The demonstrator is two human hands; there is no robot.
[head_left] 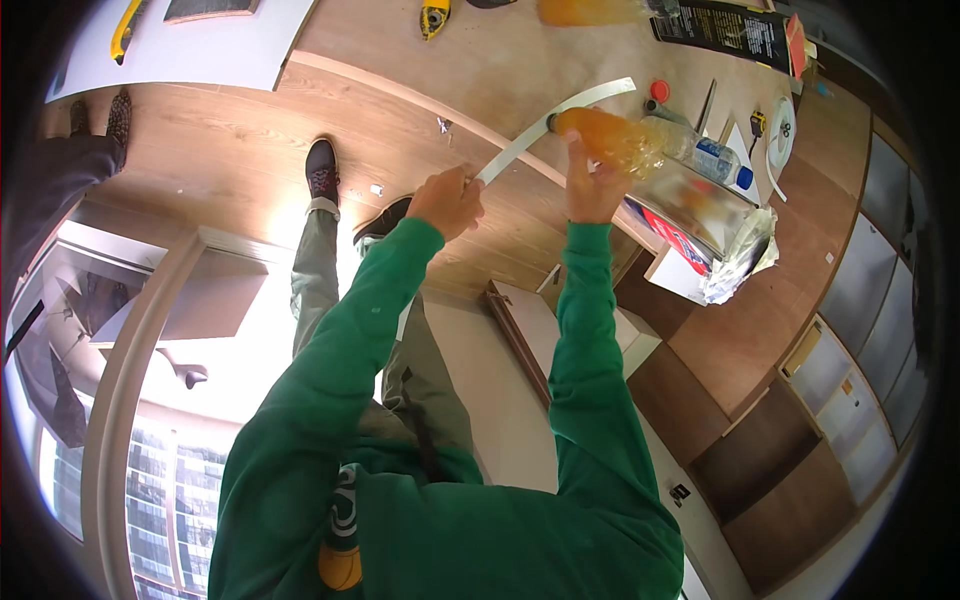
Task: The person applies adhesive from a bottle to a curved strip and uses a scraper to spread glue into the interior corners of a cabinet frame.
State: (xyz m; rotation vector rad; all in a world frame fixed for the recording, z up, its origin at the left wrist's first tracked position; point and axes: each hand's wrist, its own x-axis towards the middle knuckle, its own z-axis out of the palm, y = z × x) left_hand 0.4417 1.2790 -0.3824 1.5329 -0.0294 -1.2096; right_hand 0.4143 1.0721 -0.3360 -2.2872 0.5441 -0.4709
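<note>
A long, thin white strip [528,138] curves up and to the right from my left hand [448,203], which is closed on its lower end. My right hand [593,190] is wrapped round a crinkled clear plastic bottle [608,138] with amber-orange liquid in it. The bottle lies tilted, its dark mouth pointing left and close against the strip; whether the two touch I cannot tell. Both hands are above the near edge of a wooden board surface. Just right of the held bottle lies a clear bottle with a blue cap [715,160].
A red cap [660,91], a metal can [690,208] and a white coiled strip [782,137] lie to the right. Farther back are a yellow-black tool [434,18], another amber bottle [592,11] and a black box [722,33]. Another person's legs [75,155] show at far left.
</note>
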